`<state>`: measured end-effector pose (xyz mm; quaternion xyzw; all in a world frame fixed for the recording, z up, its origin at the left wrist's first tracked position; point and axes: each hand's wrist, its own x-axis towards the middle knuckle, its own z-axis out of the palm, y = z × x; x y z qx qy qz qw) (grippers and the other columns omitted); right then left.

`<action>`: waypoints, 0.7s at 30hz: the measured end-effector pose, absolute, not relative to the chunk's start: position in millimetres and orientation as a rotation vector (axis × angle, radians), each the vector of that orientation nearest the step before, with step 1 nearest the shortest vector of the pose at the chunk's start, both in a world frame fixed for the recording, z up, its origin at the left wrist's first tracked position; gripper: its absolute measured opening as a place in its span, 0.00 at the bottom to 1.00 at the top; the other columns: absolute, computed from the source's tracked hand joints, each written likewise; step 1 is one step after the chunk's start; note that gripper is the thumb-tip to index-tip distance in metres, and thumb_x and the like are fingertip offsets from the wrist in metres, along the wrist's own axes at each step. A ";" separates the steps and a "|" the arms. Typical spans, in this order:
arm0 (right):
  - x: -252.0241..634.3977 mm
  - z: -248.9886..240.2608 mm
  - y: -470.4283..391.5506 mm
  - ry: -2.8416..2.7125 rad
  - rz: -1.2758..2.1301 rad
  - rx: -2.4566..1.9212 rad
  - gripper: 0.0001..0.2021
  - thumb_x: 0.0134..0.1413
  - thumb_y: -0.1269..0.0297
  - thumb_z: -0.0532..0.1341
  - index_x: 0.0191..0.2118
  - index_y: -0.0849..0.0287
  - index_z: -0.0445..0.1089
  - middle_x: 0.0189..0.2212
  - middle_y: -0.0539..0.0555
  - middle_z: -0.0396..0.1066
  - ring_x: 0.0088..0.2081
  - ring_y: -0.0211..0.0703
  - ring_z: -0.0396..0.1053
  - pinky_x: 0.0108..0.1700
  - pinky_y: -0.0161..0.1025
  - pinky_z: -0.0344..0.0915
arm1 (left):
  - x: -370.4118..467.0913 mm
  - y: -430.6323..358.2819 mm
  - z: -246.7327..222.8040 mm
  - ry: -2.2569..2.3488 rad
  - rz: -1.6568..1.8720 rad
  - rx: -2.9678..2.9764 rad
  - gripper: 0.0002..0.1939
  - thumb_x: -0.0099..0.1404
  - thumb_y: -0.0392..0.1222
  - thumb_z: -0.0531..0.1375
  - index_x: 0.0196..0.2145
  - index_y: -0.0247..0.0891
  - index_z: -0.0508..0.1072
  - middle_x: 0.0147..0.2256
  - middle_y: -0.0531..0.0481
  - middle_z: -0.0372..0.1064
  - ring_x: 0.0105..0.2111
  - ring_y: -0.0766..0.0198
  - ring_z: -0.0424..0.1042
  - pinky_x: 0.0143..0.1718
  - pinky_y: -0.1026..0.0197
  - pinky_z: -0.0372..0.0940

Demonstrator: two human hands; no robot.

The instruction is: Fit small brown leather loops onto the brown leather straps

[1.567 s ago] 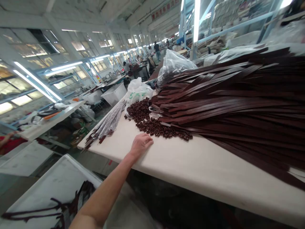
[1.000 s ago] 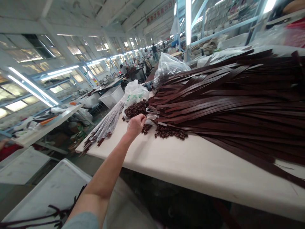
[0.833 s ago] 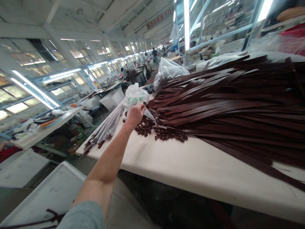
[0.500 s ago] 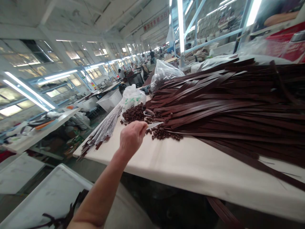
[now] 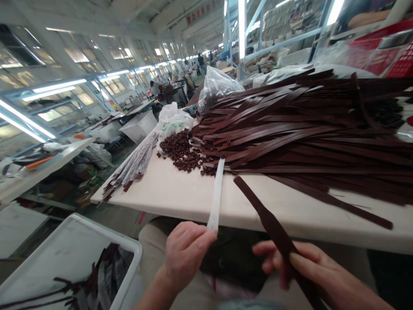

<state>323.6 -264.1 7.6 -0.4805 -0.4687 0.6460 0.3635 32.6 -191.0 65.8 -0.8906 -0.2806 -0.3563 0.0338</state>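
My left hand (image 5: 189, 249) is closed on the lower end of a flat white strip (image 5: 217, 193), which points up over the table. A small brown loop (image 5: 223, 156) shows at the strip's far tip; whether it sits on the strip or behind it I cannot tell. My right hand (image 5: 309, 267) pinches a dark brown strap (image 5: 271, 217) between thumb and fingers. The strap's rounded end points up and left, and its lower part runs out of view. Beyond the left hand lies a pile of small brown loops (image 5: 180, 148). Many brown straps (image 5: 290, 133) are heaped on the right.
The cream table (image 5: 180, 193) spans the middle. Wrapped straps (image 5: 132, 165) lie at its left edge, by a white plastic bag (image 5: 174, 120). Below left stands a white bin (image 5: 41, 262) holding straps. A red basket (image 5: 380, 51) is at the back right.
My left hand has drawn back toward me from the loop pile, with the white strip now pointing up. My right hand has come into view with a brown strap.
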 end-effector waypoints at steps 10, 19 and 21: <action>265.2 32.9 -191.2 -1.316 1.612 -1.204 0.23 0.57 0.45 0.61 0.41 0.62 0.77 0.16 0.46 0.65 0.19 0.34 0.62 0.25 0.33 0.55 | 63.6 -205.9 31.3 -0.804 -1.003 -2.946 0.08 0.69 0.36 0.59 0.43 0.44 0.77 0.29 0.51 0.77 0.29 0.65 0.74 0.33 0.61 0.67; 277.5 28.7 -187.5 -1.392 1.513 -1.227 0.17 0.57 0.54 0.58 0.38 0.62 0.78 0.13 0.45 0.65 0.17 0.34 0.62 0.22 0.32 0.53 | 64.5 -195.9 20.4 -2.385 -1.545 -3.193 0.24 0.59 0.57 0.65 0.47 0.38 0.75 0.37 0.45 0.77 0.36 0.57 0.76 0.39 0.57 0.71; 277.6 26.6 -186.4 -1.408 1.512 -1.200 0.16 0.57 0.54 0.58 0.37 0.62 0.77 0.14 0.45 0.65 0.17 0.34 0.62 0.22 0.32 0.54 | 71.6 -190.1 18.1 -2.514 -1.310 -3.473 0.21 0.61 0.55 0.64 0.45 0.37 0.78 0.37 0.45 0.77 0.38 0.56 0.75 0.41 0.58 0.69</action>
